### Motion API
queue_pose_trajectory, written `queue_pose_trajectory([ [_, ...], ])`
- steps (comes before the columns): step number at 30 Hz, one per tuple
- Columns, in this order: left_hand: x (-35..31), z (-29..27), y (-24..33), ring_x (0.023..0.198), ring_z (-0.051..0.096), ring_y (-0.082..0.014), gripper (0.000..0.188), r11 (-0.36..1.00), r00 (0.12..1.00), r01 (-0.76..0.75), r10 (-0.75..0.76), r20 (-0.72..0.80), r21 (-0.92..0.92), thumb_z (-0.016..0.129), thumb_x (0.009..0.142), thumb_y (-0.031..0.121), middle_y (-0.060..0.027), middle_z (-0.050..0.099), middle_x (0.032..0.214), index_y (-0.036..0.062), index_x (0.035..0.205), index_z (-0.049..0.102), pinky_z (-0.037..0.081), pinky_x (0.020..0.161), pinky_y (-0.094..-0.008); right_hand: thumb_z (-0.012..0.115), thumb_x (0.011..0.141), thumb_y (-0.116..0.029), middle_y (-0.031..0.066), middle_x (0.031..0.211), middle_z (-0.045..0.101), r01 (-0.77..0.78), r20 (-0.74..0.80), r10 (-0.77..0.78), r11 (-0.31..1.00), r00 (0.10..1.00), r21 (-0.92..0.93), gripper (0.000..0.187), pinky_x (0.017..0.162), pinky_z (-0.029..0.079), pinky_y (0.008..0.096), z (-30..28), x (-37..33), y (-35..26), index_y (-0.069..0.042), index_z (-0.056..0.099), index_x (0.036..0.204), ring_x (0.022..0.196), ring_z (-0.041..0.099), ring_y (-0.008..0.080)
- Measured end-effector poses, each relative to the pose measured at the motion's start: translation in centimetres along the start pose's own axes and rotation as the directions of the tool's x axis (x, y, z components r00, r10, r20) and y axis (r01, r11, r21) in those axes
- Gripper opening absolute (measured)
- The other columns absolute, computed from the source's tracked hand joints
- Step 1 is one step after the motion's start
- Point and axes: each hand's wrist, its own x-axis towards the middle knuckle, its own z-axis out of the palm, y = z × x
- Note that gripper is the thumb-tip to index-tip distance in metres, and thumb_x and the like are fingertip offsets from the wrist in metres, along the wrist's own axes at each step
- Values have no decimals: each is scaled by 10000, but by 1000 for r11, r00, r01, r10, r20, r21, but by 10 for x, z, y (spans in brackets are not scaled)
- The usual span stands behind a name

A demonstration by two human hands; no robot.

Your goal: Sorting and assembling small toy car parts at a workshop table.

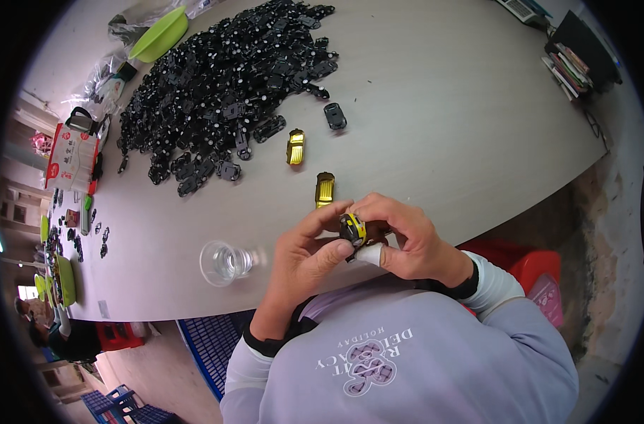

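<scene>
Car (352, 227), small, yellow and black, held up between both hands by the near edge of the table (442, 113). Left hand (304, 256): thumb and fingers narrowed on it. Right hand (414, 237): fingers bent in against its right side, contact partly hidden. White wrap (370, 254) on one right digit; cannot tell which.

Gold car (325, 188) just beyond the fingers, second gold car (295, 148) farther out, black pile (216, 92) past that.

Risks, as judged: wrap may dull feel, so a hard push could let the car slip and drop over the edge. Clear cup (225, 263) stands near the left wrist; a sideways elbow or wrist swing could tip it.
</scene>
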Motion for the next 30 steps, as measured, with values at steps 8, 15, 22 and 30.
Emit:
queue_pose_trajectory([
  [8, 2, 3, 2, 738, 506, -53, 226, 951, 965, 259, -262, 8, -170, 644, 833, 97, 20, 592, 836, -3, 1034, 622, 423, 674, -207, 636, 785, 3, -13, 787, 560, -177, -20, 193, 935, 981, 307, 151, 506, 388, 198, -27, 4, -6, -17, 580, 924, 638, 488, 43],
  [15, 4, 4, 2, 662, 470, -65, 153, 977, 978, 200, -204, 39, 77, 636, 811, 94, 21, 573, 768, -8, 924, 619, 392, 595, -218, 572, 810, -16, -14, 776, 544, -469, 161, 442, 849, 883, 244, 119, 557, 381, 198, -29, 7, -10, -23, 548, 926, 660, 473, 38],
  [22, -1, 5, -10, 629, 464, -82, 119, 910, 991, 130, -134, -20, 394, 625, 788, 84, -36, 567, 683, -21, 841, 605, 397, 576, -251, 421, 745, 106, 155, 775, 527, -184, 101, 192, 979, 976, -86, 230, 644, 434, 311, -2, -7, 23, -10, 494, 930, 682, 519, 278],
  [30, 2, 8, -5, 886, 567, -111, 380, 992, 958, 41, -74, -276, -123, 633, 790, -33, -52, 580, 974, -18, 1143, 493, 479, 810, -236, 490, 859, 13, -6, 836, 529, -339, -197, 379, 918, 904, 206, 140, 619, 406, 226, 6, -6, 17, -37, 492, 990, 707, 479, 59],
])
